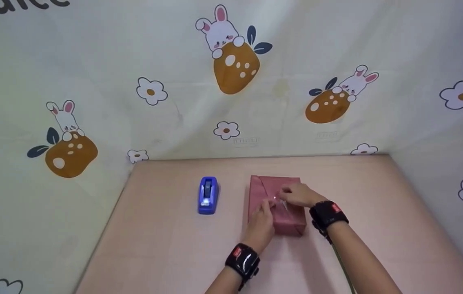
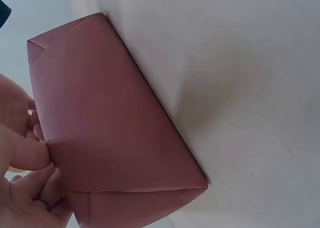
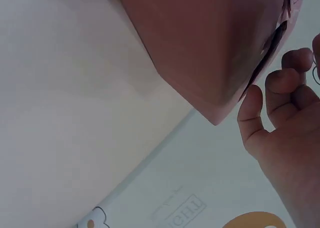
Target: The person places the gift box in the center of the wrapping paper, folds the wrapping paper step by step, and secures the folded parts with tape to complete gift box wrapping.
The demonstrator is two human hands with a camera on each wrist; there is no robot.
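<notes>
A box wrapped in dusky red paper (image 1: pixel 258 192) lies on the table, a diagonal paper fold across its top. My left hand (image 1: pixel 261 222) is at its near left side, thumb and bent fingers pinching the paper at the fold. In the left wrist view, the left thumb (image 2: pixel 27 153) meets the top edge of the wrapped box (image 2: pixel 115 112). Over the box's right half, my right hand (image 1: pixel 300 194) has curled fingers, with a shiny strip of clear tape (image 1: pixel 284 205) at its fingertips. The right wrist view shows its bent fingers (image 3: pixel 251 110) beside the wrapped box (image 3: pixel 195 42).
A blue tape dispenser (image 1: pixel 207 200) stands on the table (image 1: pixel 166 241) to the left of the box. Behind the table hangs a pale cloth (image 1: pixel 284 106) printed with rabbits, strawberries and flowers. Black bands (image 1: pixel 329 214) wrap both wrists.
</notes>
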